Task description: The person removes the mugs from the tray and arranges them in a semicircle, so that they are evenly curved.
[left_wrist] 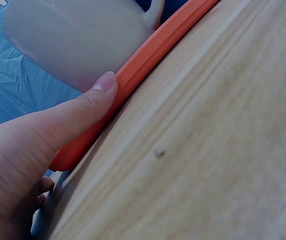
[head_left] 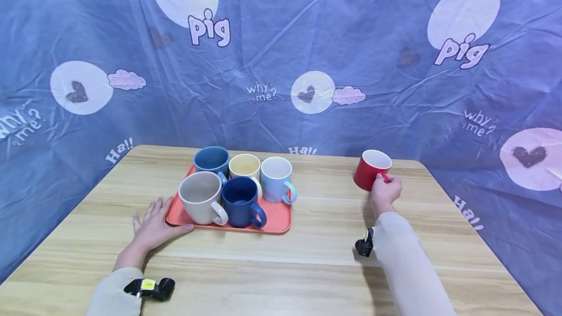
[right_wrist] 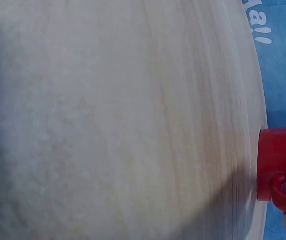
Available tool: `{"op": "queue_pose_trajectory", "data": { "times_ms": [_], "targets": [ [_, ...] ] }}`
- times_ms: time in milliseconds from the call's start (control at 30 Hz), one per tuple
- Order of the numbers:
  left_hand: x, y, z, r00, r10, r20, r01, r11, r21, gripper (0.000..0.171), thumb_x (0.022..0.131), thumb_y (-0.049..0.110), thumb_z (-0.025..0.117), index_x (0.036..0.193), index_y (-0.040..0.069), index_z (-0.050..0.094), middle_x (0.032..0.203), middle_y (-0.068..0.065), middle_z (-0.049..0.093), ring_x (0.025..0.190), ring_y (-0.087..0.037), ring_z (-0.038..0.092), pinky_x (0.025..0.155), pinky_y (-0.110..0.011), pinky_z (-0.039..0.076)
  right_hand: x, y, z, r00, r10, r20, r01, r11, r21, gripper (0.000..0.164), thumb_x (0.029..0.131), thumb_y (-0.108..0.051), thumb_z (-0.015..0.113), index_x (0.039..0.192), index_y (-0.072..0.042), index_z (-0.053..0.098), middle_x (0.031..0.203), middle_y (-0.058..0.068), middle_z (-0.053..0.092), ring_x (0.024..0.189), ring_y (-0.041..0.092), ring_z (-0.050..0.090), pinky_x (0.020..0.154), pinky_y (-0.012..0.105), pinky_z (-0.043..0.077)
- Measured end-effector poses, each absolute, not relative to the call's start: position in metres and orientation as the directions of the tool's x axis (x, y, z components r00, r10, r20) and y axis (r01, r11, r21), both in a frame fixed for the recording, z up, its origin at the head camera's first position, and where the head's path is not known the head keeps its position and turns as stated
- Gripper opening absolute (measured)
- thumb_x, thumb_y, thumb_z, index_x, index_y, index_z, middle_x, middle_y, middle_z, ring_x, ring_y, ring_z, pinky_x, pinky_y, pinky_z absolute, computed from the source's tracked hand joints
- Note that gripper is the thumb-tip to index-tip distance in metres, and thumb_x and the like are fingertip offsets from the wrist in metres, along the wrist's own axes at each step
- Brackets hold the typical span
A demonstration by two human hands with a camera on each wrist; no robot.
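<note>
My right hand [head_left: 386, 190] grips the handle of a red mug [head_left: 368, 172] with a white inside, at the table's back right. That mug and its red handle show at the right edge of the right wrist view. My left hand [head_left: 154, 226] rests at the front left corner of an orange tray [head_left: 276, 218], fingers spread along its left side. In the left wrist view the thumb [left_wrist: 90, 100] lies against the tray's rim, beside a grey-white mug [left_wrist: 73, 40]. Also on the tray are a dark blue mug [head_left: 239, 204], a teal-blue mug [head_left: 206, 162], a cream mug [head_left: 250, 172] and a light blue mug [head_left: 274, 189].
The wooden table [head_left: 325, 243] stretches between the tray and the red mug. Behind and along both sides hangs a blue printed cloth [head_left: 272, 52]. A small black camera sits on each wrist, the left one [head_left: 151, 288] low over the table.
</note>
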State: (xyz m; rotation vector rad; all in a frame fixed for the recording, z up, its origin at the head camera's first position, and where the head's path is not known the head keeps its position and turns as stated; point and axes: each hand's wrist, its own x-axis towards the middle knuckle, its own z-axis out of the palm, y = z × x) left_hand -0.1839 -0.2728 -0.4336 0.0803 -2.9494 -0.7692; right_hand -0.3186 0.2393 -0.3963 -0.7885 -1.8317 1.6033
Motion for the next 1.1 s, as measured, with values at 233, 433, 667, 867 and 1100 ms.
{"op": "queue_pose_trajectory", "data": {
  "times_ms": [233, 433, 667, 867, 1100],
  "targets": [
    [-0.184, -0.272, -0.433, -0.994, -0.077, 0.071, -0.032, 0.869, 0.494, 0.108, 0.061, 0.064, 0.061, 0.134, -0.003, 0.019, 0.133, -0.035, 0.011, 0.121, -0.047, 0.002, 0.084, -0.064, -0.015, -0.32, 0.241, -0.394, -0.671, 0.741, 0.022, 0.07, 0.092, -0.993, 0.006, 0.084, -0.008, 0.05, 0.085, -0.005, 0.046, 0.086, 0.003, 0.043, 0.09, 0.018, 0.041, 0.078, 0.026, 0.037],
    [-0.184, -0.273, -0.434, -0.994, -0.075, 0.073, -0.029, 0.869, 0.494, 0.108, 0.061, 0.064, 0.06, 0.134, -0.003, 0.018, 0.133, -0.035, 0.011, 0.121, -0.047, 0.002, 0.084, -0.064, -0.015, -0.321, 0.243, -0.394, -0.683, 0.73, 0.004, 0.072, 0.072, -0.995, 0.007, 0.084, -0.009, 0.051, 0.088, -0.004, 0.047, 0.088, 0.003, 0.044, 0.089, 0.016, 0.042, 0.078, 0.024, 0.041],
    [-0.184, -0.273, -0.435, -0.995, -0.073, 0.07, -0.028, 0.865, 0.501, 0.108, 0.061, 0.064, 0.06, 0.135, -0.002, 0.018, 0.133, -0.035, 0.01, 0.122, -0.047, 0.001, 0.083, -0.064, -0.015, -0.316, 0.245, -0.391, -0.711, 0.703, 0.021, 0.078, 0.108, -0.991, 0.012, 0.083, -0.008, 0.052, 0.091, 0.0, 0.049, 0.082, 0.003, 0.044, 0.073, 0.009, 0.043, 0.064, 0.017, 0.043],
    [-0.184, -0.273, -0.434, -0.995, -0.072, 0.07, -0.027, 0.863, 0.504, 0.108, 0.062, 0.064, 0.061, 0.135, -0.003, 0.018, 0.133, -0.035, 0.01, 0.121, -0.047, 0.001, 0.083, -0.064, -0.015, -0.308, 0.249, -0.387, -0.775, 0.631, 0.038, 0.076, 0.153, -0.985, 0.022, 0.082, -0.011, 0.056, 0.098, 0.003, 0.048, 0.083, 0.005, 0.044, 0.068, 0.005, 0.043, 0.061, 0.017, 0.047],
    [-0.184, -0.273, -0.433, -0.995, -0.069, 0.073, -0.023, 0.862, 0.506, 0.108, 0.061, 0.064, 0.061, 0.135, -0.002, 0.018, 0.133, -0.035, 0.01, 0.121, -0.047, 0.002, 0.084, -0.064, -0.015, -0.303, 0.259, -0.382, -0.806, 0.58, 0.117, 0.061, 0.278, -0.959, 0.043, 0.082, -0.02, 0.057, 0.114, 0.007, 0.045, 0.093, 0.007, 0.047, 0.077, 0.006, 0.042, 0.07, 0.018, 0.039]
  ]
}}
